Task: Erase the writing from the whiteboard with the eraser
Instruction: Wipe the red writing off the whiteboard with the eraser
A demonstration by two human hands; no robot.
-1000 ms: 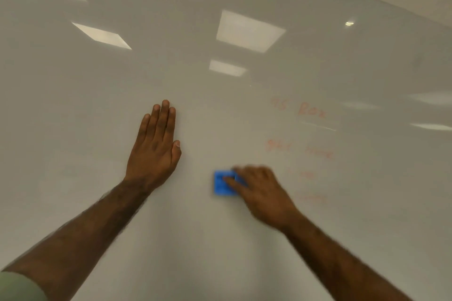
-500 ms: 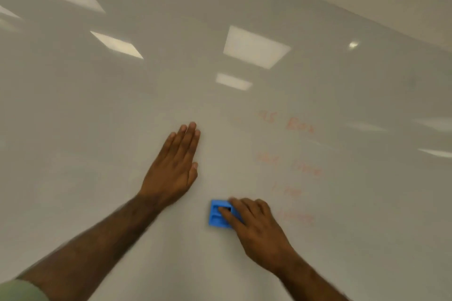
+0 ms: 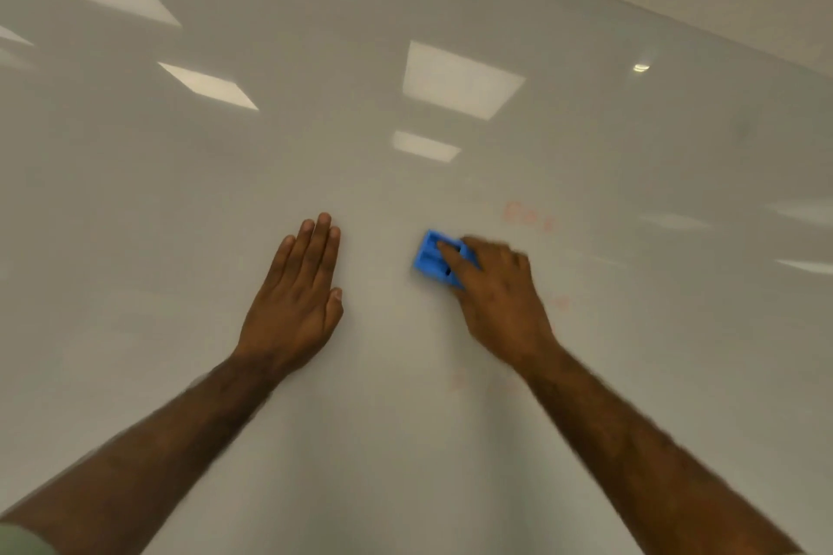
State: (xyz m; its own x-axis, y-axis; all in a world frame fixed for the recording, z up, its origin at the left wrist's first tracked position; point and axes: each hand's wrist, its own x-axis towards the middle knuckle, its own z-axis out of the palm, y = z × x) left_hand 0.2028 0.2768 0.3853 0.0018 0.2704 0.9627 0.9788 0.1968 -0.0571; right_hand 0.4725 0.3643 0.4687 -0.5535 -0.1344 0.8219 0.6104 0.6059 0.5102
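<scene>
The right hand (image 3: 498, 297) presses a blue eraser (image 3: 435, 258) flat against the whiteboard (image 3: 180, 194), fingers curled over its back and gripping it; the hand is slightly blurred. The eraser sits near the middle of the board, tilted. Just beyond it toward the right edge lies faint red writing (image 3: 529, 216), too smeared to read, with another pale red trace (image 3: 561, 302) beside the wrist. The left hand (image 3: 299, 297) lies open and flat on the board, fingers together, holding nothing, near the eraser but apart from it.

The whiteboard (image 3: 135, 203) carries a blue eraser (image 3: 432, 258) and faint red writing (image 3: 528, 216).
</scene>
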